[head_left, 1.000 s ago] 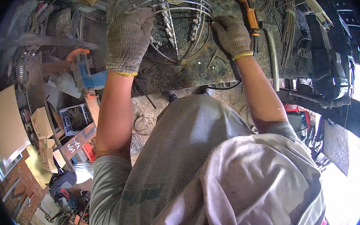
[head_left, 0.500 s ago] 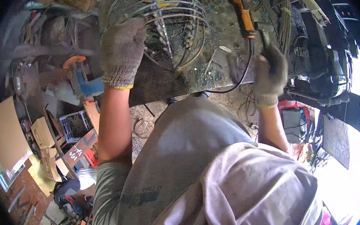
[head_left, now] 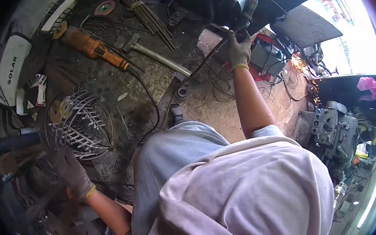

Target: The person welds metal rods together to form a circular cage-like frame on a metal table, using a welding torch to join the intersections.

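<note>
At the left, my left hand (head_left: 72, 173), in a knit glove with a yellow cuff, is at the near edge of a rounded metal wire frame (head_left: 82, 125). Its fingers are stretched out and somewhat blurred; whether they touch the frame is unclear. My right arm reaches far out to the upper right. The gloved right hand (head_left: 239, 51) has fingers apart, just below a grey cylindrical handle (head_left: 254, 2) beside dark machinery. Contact there is hard to make out. A hammer (head_left: 159, 55) lies on the dark workbench (head_left: 122, 118) between my hands.
An orange angle grinder (head_left: 89, 43) rests on the bench, its black cord (head_left: 153, 96) trailing over the edge. Behind it are a bundle of thin rods (head_left: 144, 15) and a round disc (head_left: 104, 8). A red-and-grey machine (head_left: 265, 56) stands on the floor; sparks (head_left: 301, 64) fly beyond it.
My view has swung to the right. My right hand has moved away from the bench towards the grey handle, and my left hand has come off the top of the wire frame to its near edge.
</note>
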The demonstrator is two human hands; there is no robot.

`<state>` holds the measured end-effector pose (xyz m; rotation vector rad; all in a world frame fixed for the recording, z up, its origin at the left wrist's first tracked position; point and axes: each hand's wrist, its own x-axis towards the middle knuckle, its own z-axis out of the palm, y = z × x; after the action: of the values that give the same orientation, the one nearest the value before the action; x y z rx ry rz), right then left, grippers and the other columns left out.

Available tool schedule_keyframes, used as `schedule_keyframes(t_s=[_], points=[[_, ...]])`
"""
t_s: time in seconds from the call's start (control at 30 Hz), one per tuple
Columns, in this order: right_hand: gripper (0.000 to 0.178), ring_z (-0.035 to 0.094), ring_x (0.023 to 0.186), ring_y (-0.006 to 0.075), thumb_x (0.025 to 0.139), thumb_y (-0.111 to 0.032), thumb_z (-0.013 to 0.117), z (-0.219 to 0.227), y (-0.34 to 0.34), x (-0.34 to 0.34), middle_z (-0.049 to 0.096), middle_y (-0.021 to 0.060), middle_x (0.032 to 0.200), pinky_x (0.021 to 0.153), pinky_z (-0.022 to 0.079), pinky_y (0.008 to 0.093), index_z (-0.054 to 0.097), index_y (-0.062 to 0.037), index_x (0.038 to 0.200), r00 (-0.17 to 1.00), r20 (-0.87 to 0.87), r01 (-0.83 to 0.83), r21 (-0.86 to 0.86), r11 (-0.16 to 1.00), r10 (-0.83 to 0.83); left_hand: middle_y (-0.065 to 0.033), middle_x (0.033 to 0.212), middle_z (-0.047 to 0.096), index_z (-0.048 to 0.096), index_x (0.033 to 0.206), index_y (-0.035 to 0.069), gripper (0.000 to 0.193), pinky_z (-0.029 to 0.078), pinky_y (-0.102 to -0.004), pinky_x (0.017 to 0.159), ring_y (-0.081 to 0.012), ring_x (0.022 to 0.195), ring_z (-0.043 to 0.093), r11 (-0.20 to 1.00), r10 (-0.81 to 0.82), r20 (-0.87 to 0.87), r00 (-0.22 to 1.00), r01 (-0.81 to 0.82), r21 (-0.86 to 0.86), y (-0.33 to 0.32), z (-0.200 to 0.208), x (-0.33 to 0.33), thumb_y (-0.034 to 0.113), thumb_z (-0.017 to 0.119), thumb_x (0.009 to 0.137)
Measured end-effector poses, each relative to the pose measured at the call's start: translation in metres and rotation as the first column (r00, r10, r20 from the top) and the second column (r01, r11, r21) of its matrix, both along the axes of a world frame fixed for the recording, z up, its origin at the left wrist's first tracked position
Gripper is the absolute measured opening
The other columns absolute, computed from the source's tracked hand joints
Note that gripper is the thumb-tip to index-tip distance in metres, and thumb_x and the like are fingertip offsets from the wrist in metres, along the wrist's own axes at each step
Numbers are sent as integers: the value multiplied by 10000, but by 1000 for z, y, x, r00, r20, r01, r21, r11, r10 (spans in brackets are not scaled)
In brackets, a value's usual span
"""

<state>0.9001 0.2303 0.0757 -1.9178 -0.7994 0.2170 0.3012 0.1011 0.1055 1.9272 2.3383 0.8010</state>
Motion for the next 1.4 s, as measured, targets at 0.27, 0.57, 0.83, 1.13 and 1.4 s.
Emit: schedule_keyframes(t_s=[0.27,0.57,0.83,1.13,1.4], points=[[451,636,1125,263,916,-251,724,-55,34,60,682,124,1176,1005,477,382,623,-2,1278,981,121,-178,222,959,154,-182,1042,731,729,1028,-16,186,514,-399,897,-317,999,691,987,-41,68,997,29,160,-6,-2,2,127,660,931],[380,638,1083,246,1023,-294,481,-63,62,121,657,96,1207,1015,489,420,603,-65,1301,654,-442,-393,496,775,614,-143,1068,745,738,1055,28,230,532,-399,896,-325,1013,704,993,97,-63,993,-93,67,-10,13,8,186,717,889],[496,504,1311,271,986,-479,495,-28,70,81,589,88,1362,1190,307,508,610,-98,1282,367,-755,-229,492,840,543,-159,1126,727,737,1101,58,272,512,-412,962,-331,1086,677,992,124,-81,989,-120,44,-13,8,5,240,701,902],[560,514,1337,288,1018,-529,409,-109,113,206,580,77,1433,1163,361,503,583,-132,1374,589,-333,-628,385,676,736,-146,1089,738,741,1075,79,233,527,-407,938,-320,1061,695,993,104,-196,975,-93,66,-3,4,-2,224,709,896],[560,577,1213,295,1040,-512,381,-27,82,213,646,133,1241,1074,448,488,608,-77,1310,803,-228,-488,278,827,551,-157,1125,725,736,1075,73,238,523,-410,949,-334,1080,683,995,91,-101,991,-85,57,-5,-2,-5,235,693,906]])
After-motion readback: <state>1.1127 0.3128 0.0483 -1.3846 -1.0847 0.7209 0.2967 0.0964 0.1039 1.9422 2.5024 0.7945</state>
